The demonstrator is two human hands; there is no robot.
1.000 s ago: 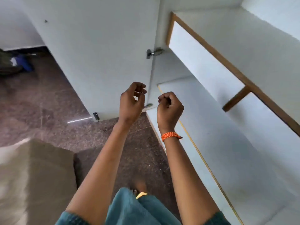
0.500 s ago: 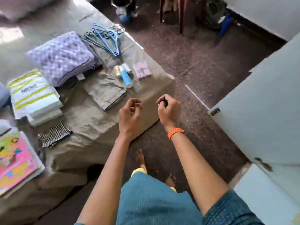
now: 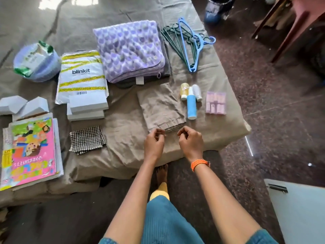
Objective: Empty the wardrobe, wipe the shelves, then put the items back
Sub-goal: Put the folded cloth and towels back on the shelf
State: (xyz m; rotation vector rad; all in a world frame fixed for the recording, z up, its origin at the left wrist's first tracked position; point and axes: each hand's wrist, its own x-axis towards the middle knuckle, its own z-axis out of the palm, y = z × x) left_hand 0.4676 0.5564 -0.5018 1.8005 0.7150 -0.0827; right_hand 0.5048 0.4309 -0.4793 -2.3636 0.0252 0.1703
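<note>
The wardrobe's items lie spread on a bed (image 3: pixel 123 155) with a beige sheet. Both hands hover with loosely curled fingers, holding nothing, just over the near edge of a folded beige cloth (image 3: pixel 161 106): my left hand (image 3: pixel 154 143) at its left corner, my right hand (image 3: pixel 190 142) at its right. Beyond it are a folded purple blanket (image 3: pixel 130 50), a bunch of hangers (image 3: pixel 190 43), small bottles (image 3: pixel 191 103) and a pale pink packet (image 3: pixel 216 103). To the left lie a blinkit package (image 3: pixel 81 76), a checkered cloth (image 3: pixel 87 140) and colourful books (image 3: pixel 31 152).
A round bag (image 3: pixel 35 60) and white boxes (image 3: pixel 22 104) sit at the bed's far left. The corner of the white wardrobe door (image 3: pixel 302 208) shows at the lower right over the dark stone floor. A wooden chair (image 3: pixel 290 23) stands at the top right.
My view has swung from the bare wardrobe shelves to the bed. Both hands have come down close over the folded beige cloth, still holding nothing.
</note>
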